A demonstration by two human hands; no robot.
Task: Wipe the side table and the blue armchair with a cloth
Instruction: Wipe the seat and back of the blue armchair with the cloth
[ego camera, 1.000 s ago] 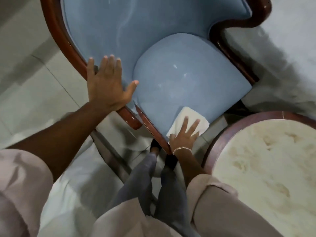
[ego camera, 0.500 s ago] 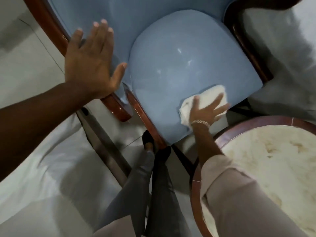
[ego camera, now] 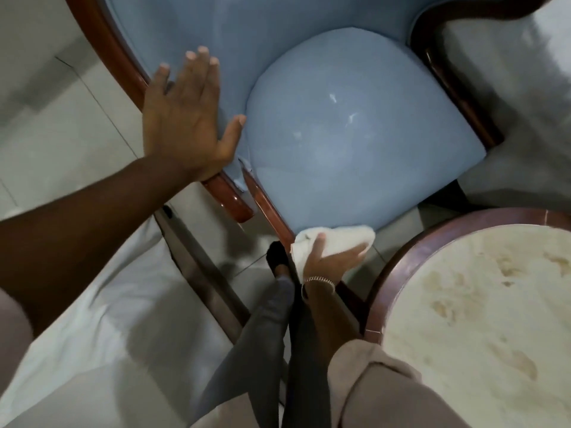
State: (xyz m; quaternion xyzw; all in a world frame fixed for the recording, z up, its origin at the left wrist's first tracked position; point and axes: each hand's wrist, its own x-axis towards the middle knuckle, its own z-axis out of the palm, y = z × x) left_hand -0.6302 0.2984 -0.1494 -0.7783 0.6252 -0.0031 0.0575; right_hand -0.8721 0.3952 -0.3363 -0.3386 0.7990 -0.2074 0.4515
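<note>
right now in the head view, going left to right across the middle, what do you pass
left hand → wooden armrest → blue seat cushion → white cloth under the right hand → side table

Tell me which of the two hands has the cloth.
The right hand, the one with the bracelet, grips the white cloth at the front edge of the blue seat cushion. The left hand is spread flat and empty by the wooden armrest.
</note>
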